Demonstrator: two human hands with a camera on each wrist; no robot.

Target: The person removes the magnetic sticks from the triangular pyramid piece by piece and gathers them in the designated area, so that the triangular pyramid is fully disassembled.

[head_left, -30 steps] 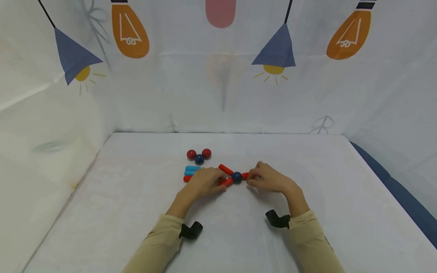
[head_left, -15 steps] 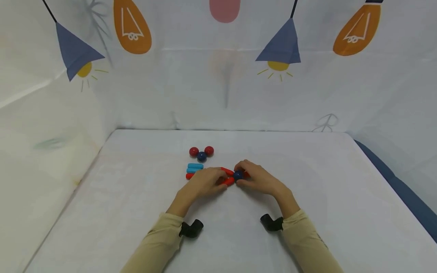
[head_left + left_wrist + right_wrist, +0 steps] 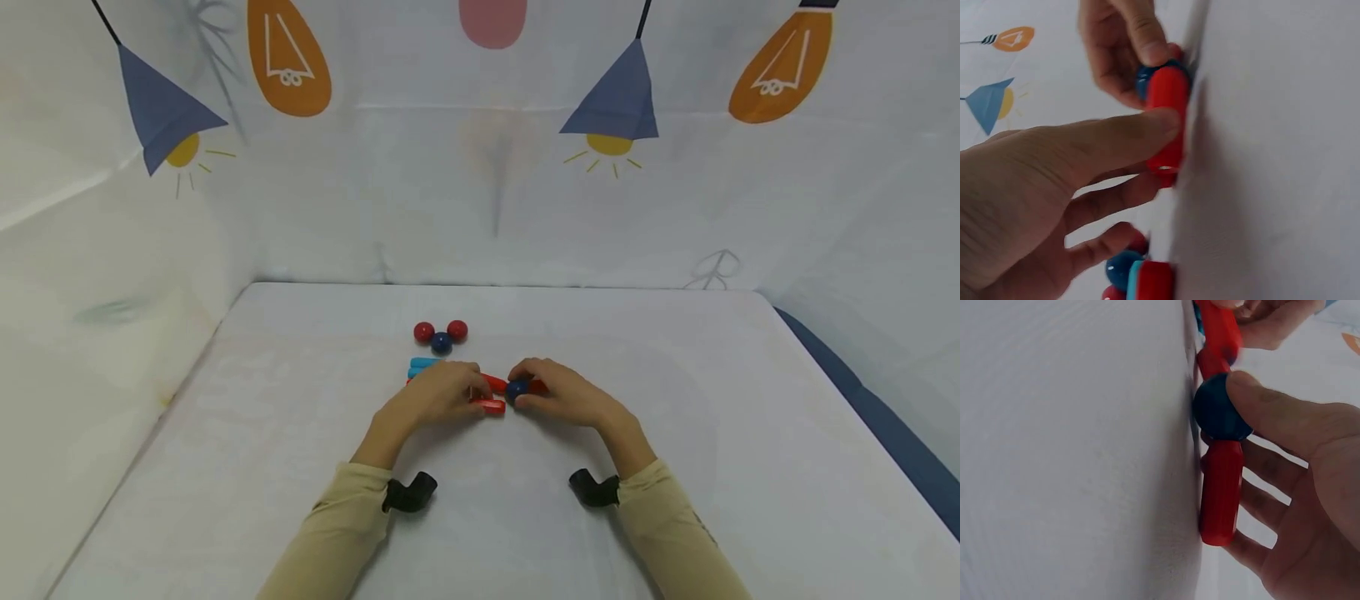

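Blue ball pinched in right hand, red stick attached on its palm side. Left hand grips second red stick just beside the ball. Three more balls on table beyond left hand.

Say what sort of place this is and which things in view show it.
Probably a screened-off tabletop workspace, perhaps for play or filming: a smooth white tabletop, white sheeting behind it printed with orange light bulbs and blue lamps, and a glossy dark-blue ball in the right hand.
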